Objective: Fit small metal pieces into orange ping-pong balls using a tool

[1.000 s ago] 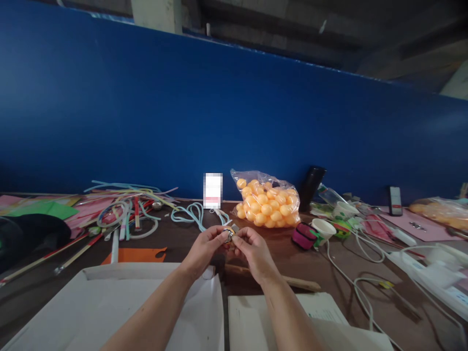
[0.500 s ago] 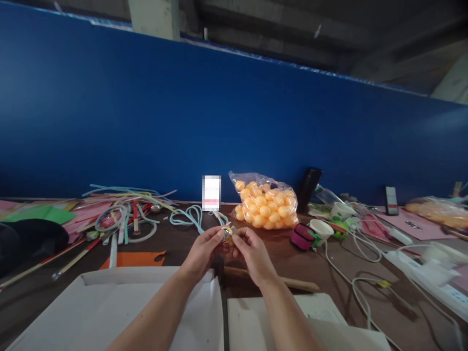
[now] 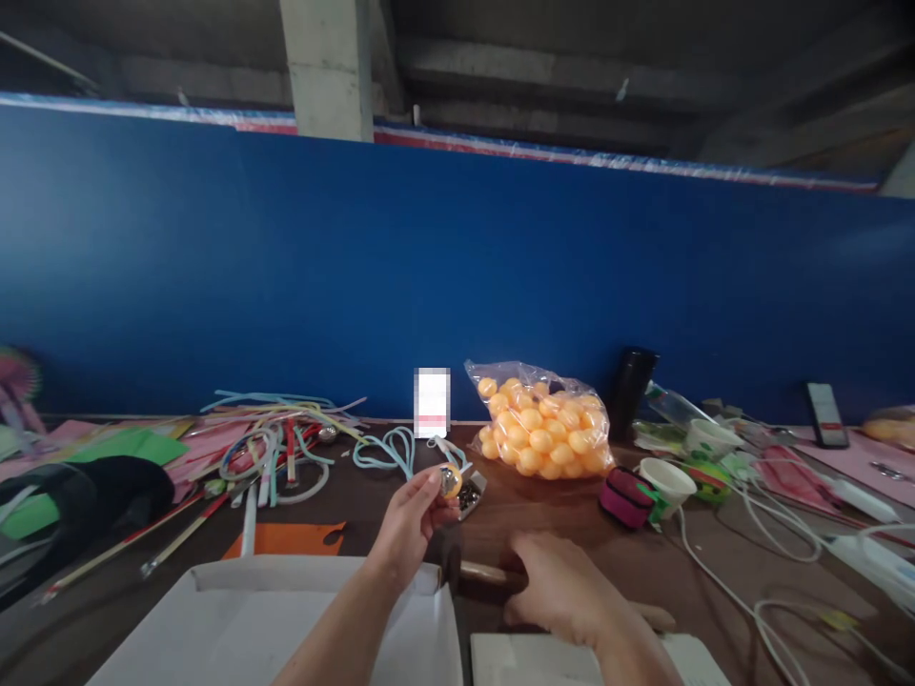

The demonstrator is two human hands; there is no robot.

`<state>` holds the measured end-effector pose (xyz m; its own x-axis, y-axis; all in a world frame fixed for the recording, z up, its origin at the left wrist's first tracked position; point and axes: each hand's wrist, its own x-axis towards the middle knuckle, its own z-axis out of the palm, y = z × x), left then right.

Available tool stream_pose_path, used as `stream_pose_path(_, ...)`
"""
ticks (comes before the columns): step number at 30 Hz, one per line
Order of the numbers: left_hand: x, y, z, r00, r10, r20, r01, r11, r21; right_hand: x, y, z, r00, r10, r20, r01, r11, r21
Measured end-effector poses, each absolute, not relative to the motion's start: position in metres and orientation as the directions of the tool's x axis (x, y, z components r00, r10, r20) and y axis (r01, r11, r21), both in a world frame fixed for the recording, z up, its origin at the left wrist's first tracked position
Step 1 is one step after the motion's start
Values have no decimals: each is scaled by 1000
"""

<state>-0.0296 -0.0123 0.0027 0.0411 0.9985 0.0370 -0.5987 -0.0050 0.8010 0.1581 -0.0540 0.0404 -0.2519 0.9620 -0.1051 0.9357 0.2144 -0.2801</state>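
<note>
My left hand (image 3: 411, 524) is closed, thumb and fingers pinching a small orange ball (image 3: 452, 482) with a shiny silver piece showing on its near side. Just behind it stands a small open box (image 3: 470, 497) of dark, shiny metal bits. My right hand (image 3: 561, 586) reaches down over a hammer (image 3: 492, 574) lying on the table, its fingers curled round the wooden handle. The dark head lies to the left of this hand, and the handle's far end shows to the right. A clear bag of orange balls (image 3: 539, 429) stands behind.
A white box (image 3: 272, 619) and a pale carton (image 3: 529, 657) lie in front. Coloured tubes (image 3: 278, 438) and an orange sheet (image 3: 293, 540) are at left. To the right are a purple pouch (image 3: 626, 497), a paper cup (image 3: 668, 481), a black bottle (image 3: 635, 391) and white cables (image 3: 758, 543).
My right hand has left the ball and dropped down right to the hammer handle. My left hand still holds the ball. The small box of metal bits has come into sight, and the view has tilted up.
</note>
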Motion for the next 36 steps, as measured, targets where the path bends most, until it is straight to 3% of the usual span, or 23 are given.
stream_pose_path(4,-30,-11,1,23,1000,18,-596,-1,803,157,-49,32,-256,959,-121,944,221,-243)
stream_pose_path(11,-31,-8,-2,-31,1000,2,-634,-21,773,164,-45,26,-270,963,-4,907,253,-337)
stream_pose_path(19,-36,-1,-4,-123,992,-41,-701,-57,711,170,-41,32,-192,941,279,689,331,-644)
stream_pose_path(22,-35,-3,-3,-109,993,-37,-694,-50,719,166,-39,33,-129,896,424,586,414,-697)
stream_pose_path(27,-33,-6,-2,-98,995,-24,-673,-48,738,159,-40,36,-81,850,521,555,472,-685)
stream_pose_path(36,-30,-3,-4,-84,996,-3,-642,-52,765,154,-37,27,-104,845,524,682,444,-580)
